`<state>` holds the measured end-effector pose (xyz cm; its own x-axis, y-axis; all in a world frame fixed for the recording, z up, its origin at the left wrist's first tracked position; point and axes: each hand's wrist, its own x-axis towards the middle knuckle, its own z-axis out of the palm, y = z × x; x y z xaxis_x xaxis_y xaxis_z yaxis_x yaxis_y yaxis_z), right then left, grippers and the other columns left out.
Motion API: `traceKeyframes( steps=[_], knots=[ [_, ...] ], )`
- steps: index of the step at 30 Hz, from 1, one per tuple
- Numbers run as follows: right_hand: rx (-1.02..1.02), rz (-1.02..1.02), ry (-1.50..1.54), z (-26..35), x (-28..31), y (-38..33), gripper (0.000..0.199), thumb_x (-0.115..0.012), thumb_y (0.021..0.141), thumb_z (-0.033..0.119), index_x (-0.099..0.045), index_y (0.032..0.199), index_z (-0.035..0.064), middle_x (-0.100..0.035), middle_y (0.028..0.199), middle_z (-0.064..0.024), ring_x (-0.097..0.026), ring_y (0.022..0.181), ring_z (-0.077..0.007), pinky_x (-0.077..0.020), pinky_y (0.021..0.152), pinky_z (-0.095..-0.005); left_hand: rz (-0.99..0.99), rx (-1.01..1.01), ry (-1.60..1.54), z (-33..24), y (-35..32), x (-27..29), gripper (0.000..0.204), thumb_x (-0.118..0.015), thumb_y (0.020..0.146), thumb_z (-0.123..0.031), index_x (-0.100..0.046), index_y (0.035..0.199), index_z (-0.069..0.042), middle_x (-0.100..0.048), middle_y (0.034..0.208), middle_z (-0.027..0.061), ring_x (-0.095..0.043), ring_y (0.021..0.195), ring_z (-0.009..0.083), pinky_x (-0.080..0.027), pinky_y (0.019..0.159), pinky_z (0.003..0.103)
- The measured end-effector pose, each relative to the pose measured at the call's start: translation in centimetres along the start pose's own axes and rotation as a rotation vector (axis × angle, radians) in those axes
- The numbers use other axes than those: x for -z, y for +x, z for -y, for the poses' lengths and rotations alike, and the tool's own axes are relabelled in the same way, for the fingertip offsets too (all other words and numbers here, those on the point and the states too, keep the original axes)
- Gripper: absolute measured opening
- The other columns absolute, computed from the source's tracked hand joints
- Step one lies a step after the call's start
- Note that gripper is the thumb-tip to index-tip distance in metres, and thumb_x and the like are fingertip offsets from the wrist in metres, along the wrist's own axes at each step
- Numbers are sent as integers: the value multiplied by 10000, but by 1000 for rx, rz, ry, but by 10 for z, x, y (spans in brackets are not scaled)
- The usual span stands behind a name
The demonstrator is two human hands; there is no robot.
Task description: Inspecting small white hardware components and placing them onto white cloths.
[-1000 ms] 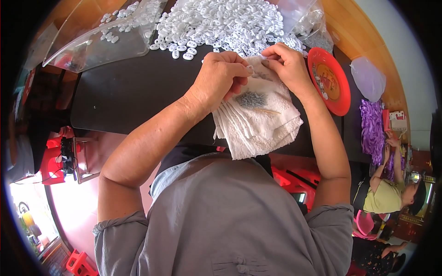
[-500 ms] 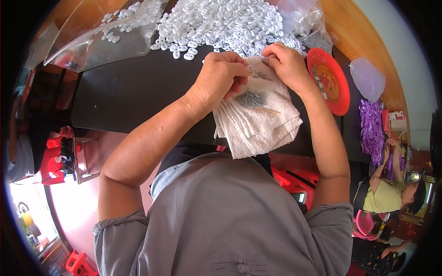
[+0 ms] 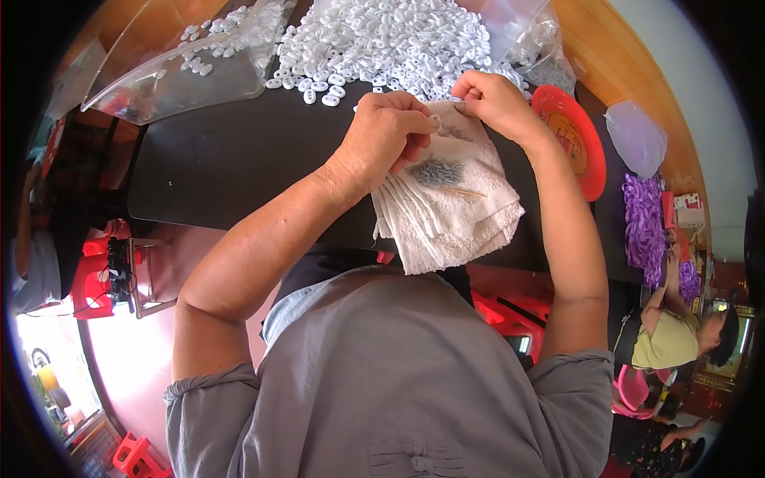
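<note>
My left hand (image 3: 384, 135) is closed in a pinch, with a small white plastic piece (image 3: 435, 122) between thumb and forefinger. To its right, my right hand (image 3: 496, 103) is also pinched, at the far edge of a folded white towel (image 3: 486, 219); whatever its fingertips hold is too small to make out. The towel hangs partly over the table's near edge. On it lie a heap of tiny grey metal-looking bits (image 3: 437, 172) and a thin stick (image 3: 464, 192). Beyond both hands spreads a large pile of white oval plastic pieces (image 3: 382, 40), with holes visible in some.
A clear plastic bin (image 3: 191, 92) holding more white pieces lies at the far left of the black table (image 3: 231, 151). On the right are a red round plate (image 3: 591, 155), plastic bags (image 3: 636, 135) and purple ribbon (image 3: 642, 227). Another person (image 3: 669, 342) is at work farther right.
Both hands keep nearly the same pinched pose over the towel. My right hand has shifted very slightly; the whole view has drifted a little.
</note>
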<state>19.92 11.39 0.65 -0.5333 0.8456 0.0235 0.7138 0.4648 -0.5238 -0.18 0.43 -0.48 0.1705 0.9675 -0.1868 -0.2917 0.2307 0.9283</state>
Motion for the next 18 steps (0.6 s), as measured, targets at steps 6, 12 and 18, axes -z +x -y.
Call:
traceKeyframes(
  steps=[6, 12, 18],
  knots=[
    [-45, 1, 25, -7, -4, 8, 93, -632, 796, 56, -638, 875, 6, -598, 702, 5, -544, 654, -81, -441, 605, -250, -4, -2, 16, 0, 0, -1, 92, -627, 835, -82, -614, 834, 9, -563, 636, 42, -484, 463, 91, -314, 364, 229],
    [-16, -171, 189, -15, -2, -7, 94, -631, 838, 91, -650, 885, 12, -592, 725, 26, -503, 639, -61, -423, 585, -241, 12, -1, 13, 1, 1, 0, 95, -624, 837, -85, -614, 838, 10, -562, 637, 40, -486, 473, 92, -318, 372, 229],
    [60, -8, 24, -2, 20, -27, 117, -636, 837, 100, -630, 864, -14, -601, 733, 31, -505, 650, -73, -419, 592, -257, 4, -10, 16, -1, 0, 0, 100, -623, 839, -87, -613, 835, 12, -559, 636, 41, -481, 474, 87, -320, 377, 227]
  ],
)
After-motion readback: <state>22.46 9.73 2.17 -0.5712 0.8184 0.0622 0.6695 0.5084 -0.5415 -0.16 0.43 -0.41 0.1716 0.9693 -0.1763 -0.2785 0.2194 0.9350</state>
